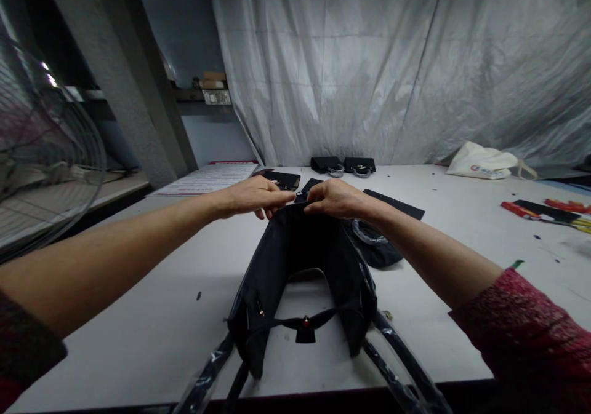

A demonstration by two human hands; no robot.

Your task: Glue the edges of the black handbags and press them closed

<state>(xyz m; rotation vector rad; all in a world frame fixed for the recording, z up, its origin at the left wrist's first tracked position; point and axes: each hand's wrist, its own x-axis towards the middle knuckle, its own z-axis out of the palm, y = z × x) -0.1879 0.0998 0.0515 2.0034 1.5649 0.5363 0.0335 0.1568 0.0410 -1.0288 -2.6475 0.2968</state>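
Observation:
A black bag (357, 278) lies open on the white table, its mouth facing me and its plastic-wrapped handles hanging over the table's front edge. A thin strap with a small dark tab (305, 334) spans the opening. At the bag's far edge, my left hand (261, 197) has its fingers together on the rim, the thumb stretched to the right. Close beside it, my right hand (333, 199) pinches the same rim between thumb and bent fingers.
Behind my right hand lies another black bag (376, 251) with a wrapped handle. Two small black bags (360, 165) stand near the silver curtain. A cream cloth bag (482, 162) and colourful packets (519, 210) are at the right. A fan (50, 131) is at the left.

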